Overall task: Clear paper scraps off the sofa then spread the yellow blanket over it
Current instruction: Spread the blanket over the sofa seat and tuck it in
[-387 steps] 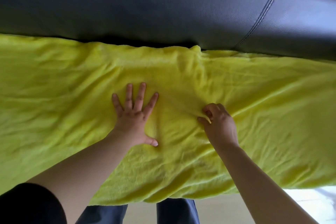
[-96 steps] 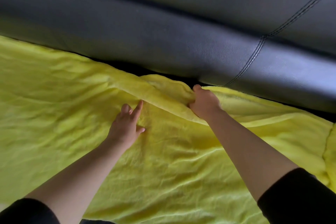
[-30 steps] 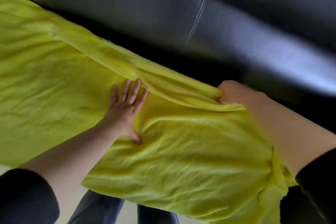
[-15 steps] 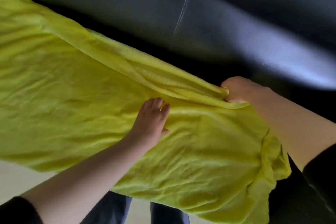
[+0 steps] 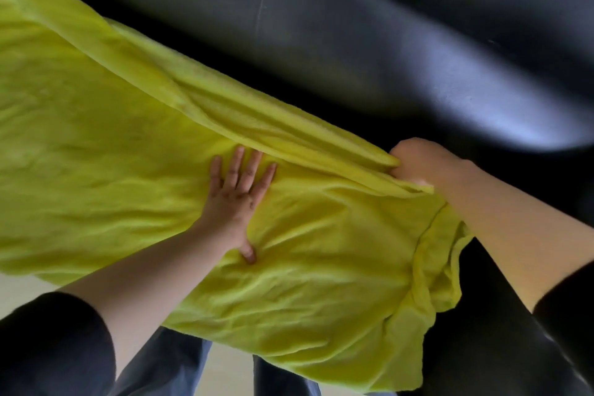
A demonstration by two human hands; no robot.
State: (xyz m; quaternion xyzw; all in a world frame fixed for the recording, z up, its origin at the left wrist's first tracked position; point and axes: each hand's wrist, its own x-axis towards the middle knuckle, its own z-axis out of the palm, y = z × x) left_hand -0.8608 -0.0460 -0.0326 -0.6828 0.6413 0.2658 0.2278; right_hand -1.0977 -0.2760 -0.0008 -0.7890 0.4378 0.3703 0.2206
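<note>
At the middle of the seat, the left hand [image 5: 236, 199] lies flat on the yellow blanket [image 5: 112, 145], fingers straight and fanned, thumb pressed into the cloth, pinning it down; just to its right, the right hand [image 5: 421, 164] is balled into a fist round the blanket's rear edge, from which a long doubled fold [image 5: 257, 119] runs away leftward along the foot of the black leather sofa [image 5: 385, 58] backrest; past the fist the blanket's right end is bunched and crumpled, with bare black leather showing beside it; elsewhere the cloth covers the seat in shallow wrinkles, its front edge hanging off the seat, with the person's dark trousers [image 5: 167, 363] and the pale floor [image 5: 19, 292] below. No paper scraps show anywhere in view, so the clearing step looks finished and the spreading step is in hand, well along but not done; the next move, as I judge it, calls for the right hand to draw that folded rear edge out flat toward the backrest crease while the left palm anchors the middle, then to open the crumpled right end over the uncovered leather.
</note>
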